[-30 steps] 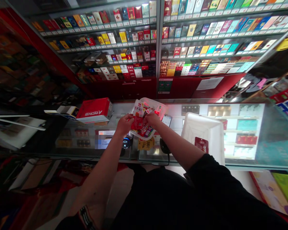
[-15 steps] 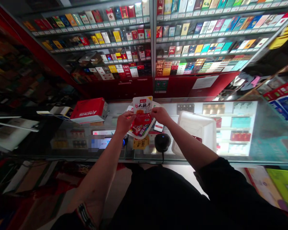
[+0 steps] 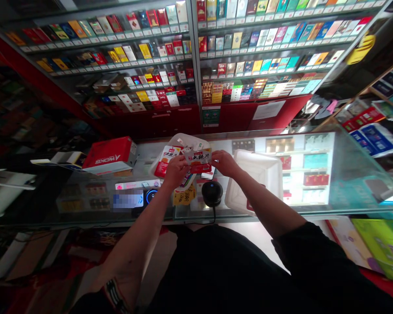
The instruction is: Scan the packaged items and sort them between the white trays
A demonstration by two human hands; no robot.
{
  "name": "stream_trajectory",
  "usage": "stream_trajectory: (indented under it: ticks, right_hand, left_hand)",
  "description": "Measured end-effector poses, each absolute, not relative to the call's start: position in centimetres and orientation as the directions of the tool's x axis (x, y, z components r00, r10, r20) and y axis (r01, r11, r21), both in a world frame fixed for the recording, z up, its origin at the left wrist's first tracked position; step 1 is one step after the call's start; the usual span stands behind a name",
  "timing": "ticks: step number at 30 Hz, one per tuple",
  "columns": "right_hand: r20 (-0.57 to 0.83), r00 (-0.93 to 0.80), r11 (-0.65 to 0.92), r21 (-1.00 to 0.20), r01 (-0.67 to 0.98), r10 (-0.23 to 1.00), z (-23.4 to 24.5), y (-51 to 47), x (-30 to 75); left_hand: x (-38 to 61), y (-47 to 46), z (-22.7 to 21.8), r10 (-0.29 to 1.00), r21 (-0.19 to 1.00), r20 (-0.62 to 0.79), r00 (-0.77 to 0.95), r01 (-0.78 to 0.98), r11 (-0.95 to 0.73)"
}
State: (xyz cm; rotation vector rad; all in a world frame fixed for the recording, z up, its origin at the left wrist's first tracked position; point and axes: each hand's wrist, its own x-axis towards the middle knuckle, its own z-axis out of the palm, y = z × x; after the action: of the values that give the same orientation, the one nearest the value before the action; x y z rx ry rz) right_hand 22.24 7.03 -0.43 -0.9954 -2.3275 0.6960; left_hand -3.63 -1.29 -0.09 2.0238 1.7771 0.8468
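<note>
Over a glass counter (image 3: 314, 205), both my hands hold one red and white snack packet (image 3: 200, 159) with dark lettering. My left hand (image 3: 176, 171) pinches its left edge and my right hand (image 3: 225, 162) pinches its right edge. Behind and under the packet lies a thin white plastic bag (image 3: 186, 141) with more red snack packets (image 3: 164, 159) in it. A round black scanner (image 3: 212, 193) sits on the counter just below my hands.
A white plastic tray (image 3: 258, 174) stands on the counter right of my hands. A red box (image 3: 108, 154) lies to the left, and a small lit screen device (image 3: 134, 198) sits near the front. Shelves of cigarette packs (image 3: 236, 52) fill the wall behind.
The snack packet came up out of the white bag, stood upright between my hands, and now is tilted lower over the scanner. The view has shifted a little to the right.
</note>
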Motion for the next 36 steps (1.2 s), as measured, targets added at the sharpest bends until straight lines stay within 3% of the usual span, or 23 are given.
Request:
stream_trajectory:
  ticks: [18,30,36]
  right_hand:
    - [0.110,-0.552,0.510,-0.563,0.650,0.826,-2.4,5.7,24.4]
    - [0.107,-0.400,0.356,-0.694,0.626,0.910,-1.0,5.3,28.0]
    - [0.086,-0.278,0.245,-0.752,0.611,0.957,-0.8,4.3,31.7]
  left_hand:
    - [-1.6,-1.6,-1.4,0.971,0.599,0.237,0.039,0.781,-0.178]
    - [2.0,-0.7,-0.2,0.977,0.673,0.211,-0.015,0.727,-0.134]
    - [6.2,-0.1,1.1,0.980,0.699,0.193,0.046,0.695,-0.170]
